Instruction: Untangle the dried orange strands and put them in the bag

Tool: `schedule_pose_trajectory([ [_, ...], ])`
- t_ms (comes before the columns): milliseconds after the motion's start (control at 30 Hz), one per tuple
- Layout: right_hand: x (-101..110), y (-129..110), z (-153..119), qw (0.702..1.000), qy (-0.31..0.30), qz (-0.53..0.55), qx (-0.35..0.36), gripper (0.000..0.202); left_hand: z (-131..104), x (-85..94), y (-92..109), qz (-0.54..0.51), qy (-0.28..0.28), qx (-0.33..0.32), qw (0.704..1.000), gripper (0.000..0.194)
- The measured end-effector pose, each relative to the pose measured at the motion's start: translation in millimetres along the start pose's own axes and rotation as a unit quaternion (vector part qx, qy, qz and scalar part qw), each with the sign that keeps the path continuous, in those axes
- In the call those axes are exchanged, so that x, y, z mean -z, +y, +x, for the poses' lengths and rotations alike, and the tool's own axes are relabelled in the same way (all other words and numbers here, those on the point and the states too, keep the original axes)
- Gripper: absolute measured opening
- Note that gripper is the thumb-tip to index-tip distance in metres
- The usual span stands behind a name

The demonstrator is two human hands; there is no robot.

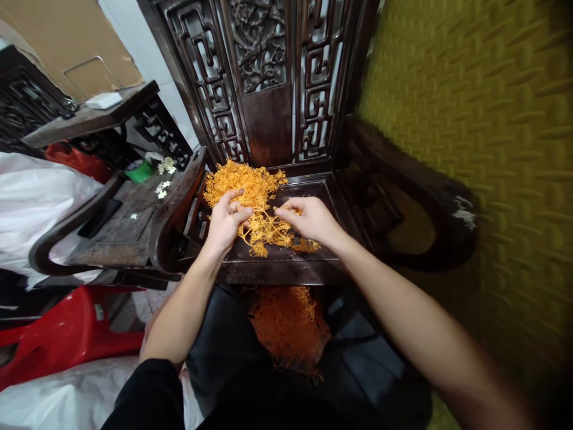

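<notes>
My left hand (225, 222) is closed, with thumb and fingers pinching a yellow-orange branched sprig (267, 227), apparently artificial foliage with frilly tips. Opposite it, my right hand (310, 218) has its fingertips closed on the right side of the same tangle of thin stems. Directly behind my left hand lies a heap of similar yellow-orange sprigs (242, 179). Both hands are just above the dark wooden chair seat (277, 272). How many stems each hand grips is hidden by the fingers.
A carved wooden chair back (268, 119) rises behind the heap, with a curved armrest (430, 203) at right. Below the seat's front edge is an orange bundle (289, 328). Left are another wooden chair holding green tape (139, 171), a red plastic stool (76, 328) and white sacks (40, 203).
</notes>
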State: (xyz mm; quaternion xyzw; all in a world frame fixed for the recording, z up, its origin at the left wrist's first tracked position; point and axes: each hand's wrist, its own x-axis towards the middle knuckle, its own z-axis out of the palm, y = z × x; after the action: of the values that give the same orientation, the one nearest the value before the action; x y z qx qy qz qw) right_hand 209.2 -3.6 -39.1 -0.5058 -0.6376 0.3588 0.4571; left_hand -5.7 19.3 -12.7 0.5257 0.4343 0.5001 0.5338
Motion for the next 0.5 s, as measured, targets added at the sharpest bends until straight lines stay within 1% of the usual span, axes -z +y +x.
schedule_pose_trajectory([
  [33, 1.4, 0.5, 3.0, 0.999, 0.046, 0.01, 0.005, 0.034, -0.1, 2.0, 1.3, 0.002, 0.004, -0.001, 1.0, 0.056],
  [67, 6.6, 2.3, 6.7, 0.993, 0.109, 0.042, -0.001, 0.033, 0.1, 5.2, 2.8, 0.002, 0.012, -0.003, 1.0, 0.056],
  [100, 15.2, 5.0, 10.5, 0.98, 0.178, 0.092, -0.016, 0.03, 0.4, 9.0, 4.2, 0.001, 0.024, -0.007, 1.0, 0.055],
  [167, 37.5, 11.7, 16.9, 0.931, 0.296, 0.205, -0.065, 0.025, 1.3, 17.0, 6.7, -0.009, 0.055, -0.014, 0.998, 0.054],
  [200, 47.9, 14.7, 18.7, 0.908, 0.325, 0.248, -0.091, 0.024, 1.5, 20.0, 7.5, -0.014, 0.067, -0.013, 0.998, 0.054],
  [233, 55.9, 16.9, 19.5, 0.893, 0.332, 0.28, -0.114, 0.024, 1.5, 22.0, 8.0, -0.02, 0.072, -0.009, 0.997, 0.054],
  [267, 60.3, 17.9, 19.3, 0.889, 0.318, 0.302, -0.132, 0.023, 1.4, 22.8, 8.2, -0.024, 0.071, -0.002, 0.997, 0.054],
  [333, 57.8, 16.6, 17.1, 0.895, 0.254, 0.331, -0.154, 0.02, 0.7, 21.2, 8.2, -0.03, 0.056, 0.008, 0.998, 0.055],
  [400, 44.5, 12.5, 14.6, 0.902, 0.178, 0.353, -0.173, 0.014, 0.1, 17.7, 8.3, -0.037, 0.046, 0.004, 0.998, 0.056],
  [500, 23.9, 8.8, 13.5, 0.898, 0.09, 0.377, -0.211, 0.003, 1.0, 14.3, 9.0, -0.053, 0.043, -0.009, 0.998, 0.058],
])
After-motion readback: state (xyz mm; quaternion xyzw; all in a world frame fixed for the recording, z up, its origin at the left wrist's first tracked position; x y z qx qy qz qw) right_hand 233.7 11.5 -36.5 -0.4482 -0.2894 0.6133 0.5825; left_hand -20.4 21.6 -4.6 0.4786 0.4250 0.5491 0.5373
